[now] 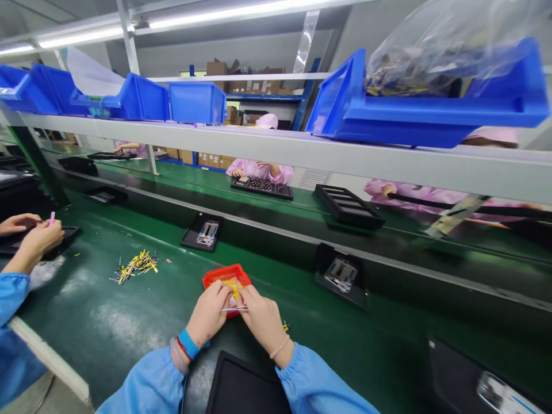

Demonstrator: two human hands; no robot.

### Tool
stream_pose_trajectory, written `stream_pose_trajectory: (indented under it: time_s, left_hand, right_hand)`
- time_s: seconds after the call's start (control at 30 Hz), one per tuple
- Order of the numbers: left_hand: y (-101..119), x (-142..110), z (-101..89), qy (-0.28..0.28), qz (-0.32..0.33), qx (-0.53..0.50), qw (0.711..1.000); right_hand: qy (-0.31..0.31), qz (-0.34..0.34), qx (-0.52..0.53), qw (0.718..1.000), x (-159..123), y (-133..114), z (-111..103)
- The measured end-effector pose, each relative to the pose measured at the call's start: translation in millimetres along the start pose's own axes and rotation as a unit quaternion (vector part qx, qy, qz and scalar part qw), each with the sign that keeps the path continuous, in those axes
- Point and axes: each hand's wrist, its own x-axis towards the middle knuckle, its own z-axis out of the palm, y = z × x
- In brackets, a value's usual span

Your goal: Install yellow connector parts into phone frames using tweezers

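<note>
My left hand (210, 313) and my right hand (261, 318) meet over a small red tray (215, 275) that holds yellow parts (233, 284). Both hands are closed in a pinch. A thin metal tool like tweezers (233, 309) runs between them, its right end in my right hand's fingers. My left fingertips pinch something small at the tray's edge; I cannot make out what. A black tray (241, 386) lies just in front of me between my blue sleeves.
A pile of small yellow parts (135, 265) lies on the green bench to the left. Black trays with phone frames (207, 232) (341, 273) ride the conveyor. A co-worker's hands (37, 237) work at left. Blue bins (196, 102) sit on the shelf above.
</note>
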Motion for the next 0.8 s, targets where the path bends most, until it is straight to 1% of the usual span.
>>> stream_pose_trajectory:
  time_s: [0.1,0.17,0.3,0.4,0.5,0.6,0.8]
  left_hand:
    - [-6,0,-0.4,0.058,-0.057,0.011,0.997]
    - [-9,0,-0.9,0.073,-0.092,0.017,0.993]
    - [-11,1,-2.8,0.058,-0.112,0.022,0.992]
    - [-9,2,-4.3,0.044,-0.122,0.019,0.991]
    - [-6,2,-5.0,0.029,-0.126,0.015,0.992]
    - [-3,3,-4.5,0.014,-0.125,0.01,0.992]
    - [1,1,-2.4,0.0,-0.111,0.006,0.994]
  right_hand:
    - [0.006,0.038,0.024,0.999,5,9,-1]
    - [0.009,0.066,0.045,0.997,8,14,0]
    - [0.008,0.104,0.107,0.989,17,21,6]
    - [0.016,0.113,0.171,0.979,23,23,9]
    - [0.017,0.105,0.235,0.966,25,23,9]
    - [0.003,0.089,0.281,0.956,25,22,8]
    - [-0.013,0.079,0.312,0.947,23,19,6]
